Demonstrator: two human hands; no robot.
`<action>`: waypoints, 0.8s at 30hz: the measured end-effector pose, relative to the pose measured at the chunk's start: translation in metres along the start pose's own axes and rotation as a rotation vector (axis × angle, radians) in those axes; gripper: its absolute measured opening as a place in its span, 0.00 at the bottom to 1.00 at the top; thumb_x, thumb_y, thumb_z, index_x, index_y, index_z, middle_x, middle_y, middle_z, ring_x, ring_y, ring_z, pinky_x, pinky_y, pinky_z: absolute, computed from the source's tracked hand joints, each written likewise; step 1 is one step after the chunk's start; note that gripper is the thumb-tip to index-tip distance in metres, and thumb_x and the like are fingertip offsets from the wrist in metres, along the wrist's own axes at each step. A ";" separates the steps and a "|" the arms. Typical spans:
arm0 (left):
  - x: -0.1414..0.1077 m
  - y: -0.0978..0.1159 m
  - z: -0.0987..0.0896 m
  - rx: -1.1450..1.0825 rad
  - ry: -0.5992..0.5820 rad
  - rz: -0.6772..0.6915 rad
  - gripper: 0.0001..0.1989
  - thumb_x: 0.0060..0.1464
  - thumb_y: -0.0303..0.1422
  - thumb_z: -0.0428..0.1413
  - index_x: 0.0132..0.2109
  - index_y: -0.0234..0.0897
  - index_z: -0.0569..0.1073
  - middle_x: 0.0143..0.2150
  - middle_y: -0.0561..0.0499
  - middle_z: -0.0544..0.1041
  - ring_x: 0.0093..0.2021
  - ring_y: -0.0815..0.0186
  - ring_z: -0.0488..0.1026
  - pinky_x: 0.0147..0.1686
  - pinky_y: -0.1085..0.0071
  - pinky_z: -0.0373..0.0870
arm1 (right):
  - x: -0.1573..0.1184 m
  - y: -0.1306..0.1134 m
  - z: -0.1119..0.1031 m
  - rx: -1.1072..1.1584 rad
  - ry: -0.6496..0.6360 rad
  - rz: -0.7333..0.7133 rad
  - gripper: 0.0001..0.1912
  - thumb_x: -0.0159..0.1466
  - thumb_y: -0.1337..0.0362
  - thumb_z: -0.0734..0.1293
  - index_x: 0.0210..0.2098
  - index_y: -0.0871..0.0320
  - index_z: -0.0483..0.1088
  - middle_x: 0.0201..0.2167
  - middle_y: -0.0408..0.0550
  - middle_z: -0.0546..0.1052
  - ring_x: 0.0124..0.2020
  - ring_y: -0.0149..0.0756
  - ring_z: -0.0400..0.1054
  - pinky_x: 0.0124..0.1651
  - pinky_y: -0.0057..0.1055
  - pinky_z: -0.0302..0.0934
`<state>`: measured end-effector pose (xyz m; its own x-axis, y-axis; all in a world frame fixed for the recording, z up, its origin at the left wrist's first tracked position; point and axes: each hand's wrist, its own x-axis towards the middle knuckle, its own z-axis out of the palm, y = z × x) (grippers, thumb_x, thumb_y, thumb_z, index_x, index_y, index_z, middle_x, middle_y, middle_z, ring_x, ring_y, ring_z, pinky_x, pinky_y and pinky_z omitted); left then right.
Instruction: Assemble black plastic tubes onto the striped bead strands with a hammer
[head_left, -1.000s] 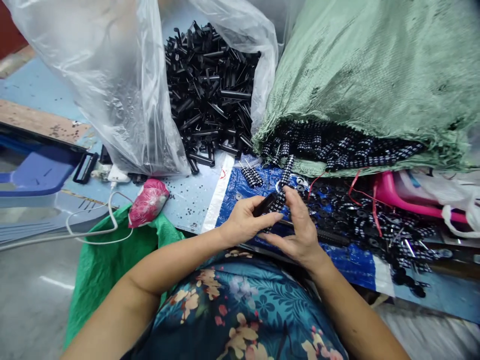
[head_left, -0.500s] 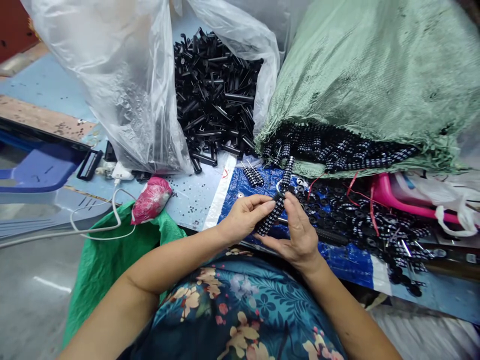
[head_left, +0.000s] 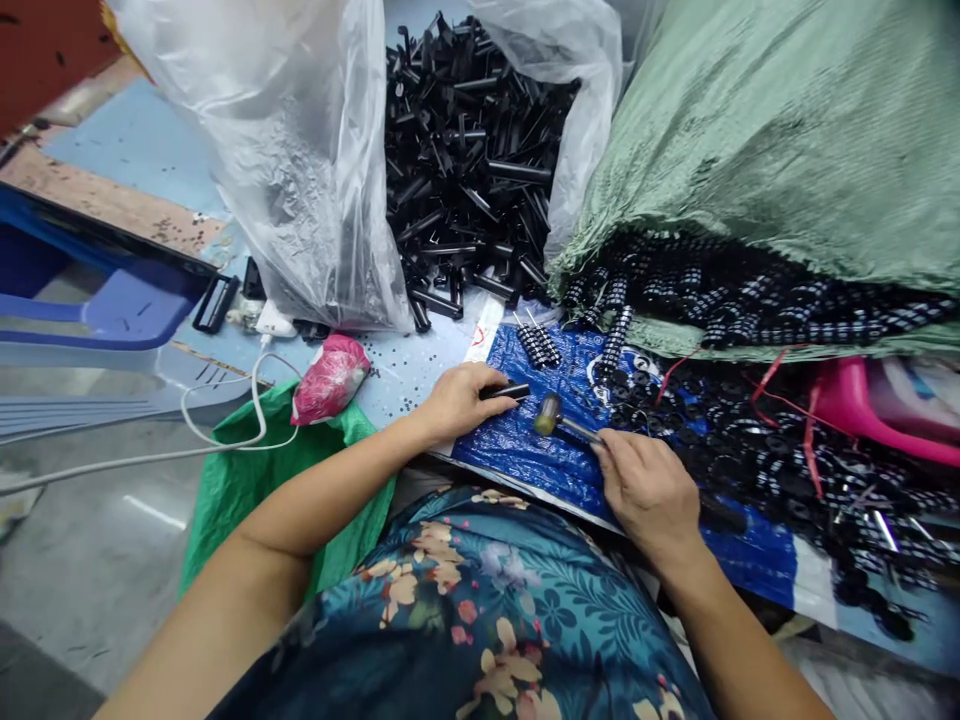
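My left hand (head_left: pixel 466 402) pinches a black plastic tube-like part (head_left: pixel 516 390) between thumb and fingers, just above a blue plastic sheet (head_left: pixel 517 450). In my right hand (head_left: pixel 651 492) is a small hammer (head_left: pixel 549 412), closed around its metal shaft; its yellowish-brown head points left, close to the black part but apart from it. The hammer's dark handle extends behind the hand. Two black-and-white checked rollers (head_left: pixel 537 344) with metal pins lie beyond my hands. Another checked roller (head_left: pixel 616 340) lies at the mouth of a green woven sack (head_left: pixel 772 150).
A clear plastic bag (head_left: pixel 322 200) spills a heap of black plastic parts (head_left: pixel 472 170) at the back. Black rings and checked pieces (head_left: pixel 757 440) crowd the right, beside a pink basket (head_left: pixel 844 405). On the left are a pink bundle (head_left: pixel 330 380), a white cable (head_left: pixel 259 400) and a green bag (head_left: pixel 255 510).
Both hands were together on a checked roller; that roller is no longer in them. They have moved apart, the left now with a black part, the right with the hammer. The view has shifted.
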<state>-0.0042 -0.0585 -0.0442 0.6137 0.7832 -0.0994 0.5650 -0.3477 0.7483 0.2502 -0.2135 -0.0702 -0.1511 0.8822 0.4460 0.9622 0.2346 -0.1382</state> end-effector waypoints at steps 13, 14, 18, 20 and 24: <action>0.020 -0.004 -0.003 0.052 -0.196 -0.045 0.14 0.48 0.39 0.67 0.31 0.36 0.72 0.24 0.58 0.67 0.26 0.70 0.61 0.29 0.71 0.50 | 0.045 -0.032 -0.005 0.135 0.062 -0.081 0.14 0.70 0.67 0.62 0.54 0.58 0.70 0.32 0.48 0.78 0.30 0.37 0.72 0.36 0.32 0.64; 0.022 -0.005 -0.004 0.049 -0.213 -0.045 0.14 0.47 0.39 0.67 0.30 0.36 0.72 0.24 0.58 0.67 0.26 0.70 0.60 0.29 0.71 0.50 | 0.046 -0.035 -0.007 0.189 0.118 -0.102 0.16 0.70 0.67 0.62 0.57 0.58 0.68 0.35 0.50 0.79 0.32 0.37 0.73 0.37 0.32 0.65; 0.034 -0.006 0.000 0.052 -0.275 -0.048 0.18 0.44 0.41 0.69 0.28 0.36 0.69 0.22 0.58 0.66 0.25 0.70 0.59 0.28 0.70 0.50 | 0.047 -0.053 -0.003 0.250 0.049 -0.251 0.15 0.70 0.66 0.62 0.56 0.57 0.69 0.32 0.49 0.78 0.30 0.37 0.71 0.36 0.32 0.64; 0.038 -0.002 0.003 0.093 -0.281 -0.050 0.17 0.44 0.41 0.68 0.27 0.37 0.69 0.22 0.58 0.65 0.25 0.70 0.58 0.28 0.70 0.50 | 0.047 -0.060 0.003 0.199 -0.086 -0.311 0.11 0.71 0.65 0.62 0.49 0.59 0.73 0.26 0.46 0.75 0.26 0.36 0.68 0.32 0.33 0.62; 0.022 0.005 -0.022 0.184 -0.250 -0.005 0.10 0.47 0.34 0.65 0.29 0.36 0.72 0.24 0.56 0.68 0.25 0.69 0.58 0.28 0.70 0.51 | 0.036 -0.052 0.005 0.269 -0.099 -0.320 0.11 0.69 0.67 0.64 0.50 0.61 0.73 0.29 0.48 0.77 0.29 0.35 0.70 0.35 0.32 0.64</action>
<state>-0.0001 -0.0312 -0.0281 0.7144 0.6420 -0.2783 0.6447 -0.4493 0.6185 0.1938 -0.1921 -0.0515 -0.4662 0.7792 0.4189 0.7717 0.5897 -0.2381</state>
